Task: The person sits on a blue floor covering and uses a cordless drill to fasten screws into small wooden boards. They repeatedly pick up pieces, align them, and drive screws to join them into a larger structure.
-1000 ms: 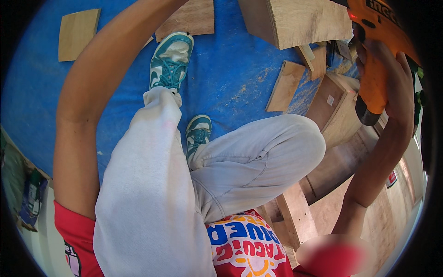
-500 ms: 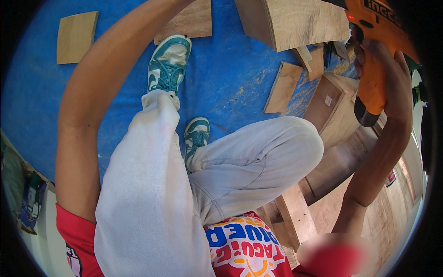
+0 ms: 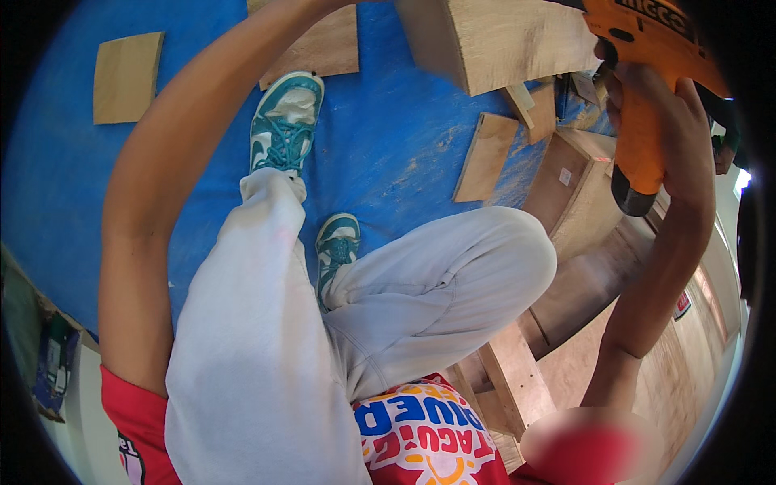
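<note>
My right hand [image 3: 679, 133] is wrapped round the grip of an orange and black power drill [image 3: 641, 153] at the upper right. The drill's front end points left, over the top of a plywood box [image 3: 525, 48]. My left forearm [image 3: 194, 105] stretches up across the left side to the top edge, toward that box. The left hand itself lies beyond the picture, so its fingers and anything in them are hidden.
A blue tarp [image 3: 388, 145] dusted with sawdust covers the floor. Plywood pieces [image 3: 485, 158] lie right of centre, and a square board [image 3: 127, 78] lies far left. Another open wooden box [image 3: 566, 178] stands near my bent knee [image 3: 517, 242]. One shoe [image 3: 283, 121] touches a board [image 3: 319, 48].
The view has shifted slightly, so most things sit a little further left. My right hand still grips the drill, which appears slightly higher and further left.
</note>
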